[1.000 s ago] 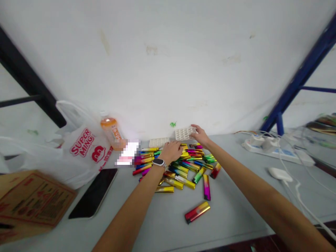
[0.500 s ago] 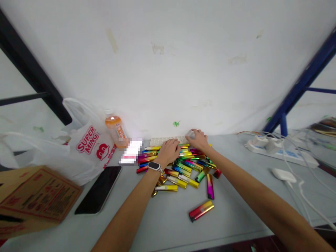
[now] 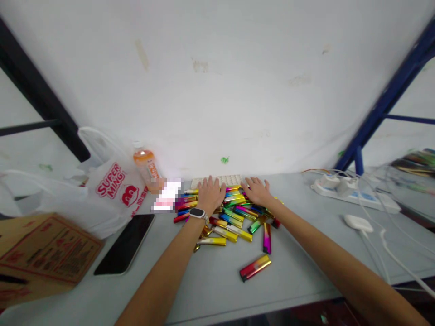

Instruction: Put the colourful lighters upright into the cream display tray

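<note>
My left hand [image 3: 210, 194], with a smartwatch [image 3: 197, 213] on its wrist, lies palm down over a pile of shiny coloured lighters [image 3: 233, 219]. Its fingers are apart and point toward the white gridded tray [image 3: 231, 181] by the wall. On the pile's right side rests my right hand [image 3: 258, 192], also palm down with fingers spread. Neither hand grips anything I can see; the lighters under the palms are hidden. Nearer to me lie a yellow-and-magenta lighter [image 3: 267, 237] and a red-and-gold lighter [image 3: 254, 268], both apart from my hands.
To the left are a dark phone [image 3: 125, 244], a cardboard box [image 3: 50, 258], a white plastic bag [image 3: 112, 194], an orange drink bottle [image 3: 148, 167] and a blurred bright screen [image 3: 168, 194]. A power strip [image 3: 356, 194] and white charger [image 3: 358, 223] with cables lie right.
The right hand has let go of a small clear object it seemed to hold and now lies flat on the lighters. The left hand's fingers have straightened and spread.
</note>
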A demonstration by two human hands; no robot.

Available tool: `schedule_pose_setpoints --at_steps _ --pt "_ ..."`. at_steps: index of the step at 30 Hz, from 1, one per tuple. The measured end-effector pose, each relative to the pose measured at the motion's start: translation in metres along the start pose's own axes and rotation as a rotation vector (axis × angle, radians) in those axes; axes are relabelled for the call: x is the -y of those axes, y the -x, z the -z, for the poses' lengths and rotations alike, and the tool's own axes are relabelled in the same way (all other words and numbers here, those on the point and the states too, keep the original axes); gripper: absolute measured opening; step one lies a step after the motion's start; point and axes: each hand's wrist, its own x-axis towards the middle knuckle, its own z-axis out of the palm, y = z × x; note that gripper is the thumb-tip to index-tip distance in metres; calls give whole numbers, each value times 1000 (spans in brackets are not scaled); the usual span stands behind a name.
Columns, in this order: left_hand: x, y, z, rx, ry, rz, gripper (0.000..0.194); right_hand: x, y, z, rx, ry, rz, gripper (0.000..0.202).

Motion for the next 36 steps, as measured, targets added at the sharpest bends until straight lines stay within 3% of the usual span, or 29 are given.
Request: schedule_pose_setpoints --at_steps 3,5,9,14,24,32,36 --pt "12 -2 10 69 -22 199 68 13 -13 -1 12 -6 25 66" --pt "19 -4 14 133 -8 230 73 23 -20 -3 60 -1 48 65" --pt "23 -7 19 194 -16 188 75 33 -22 -8 67 4 64 64" --pt "20 -8 17 170 -37 118 75 27 -19 -7 28 -15 18 64" --pt "23 -10 6 149 -20 116 72 22 -18 -4 50 -24 10 58" --pt "22 -6 20 196 19 115 65 20 -16 2 93 -22 -4 60" --pt "21 7 27 62 41 106 54 20 -5 7 29 -61 -30 63"
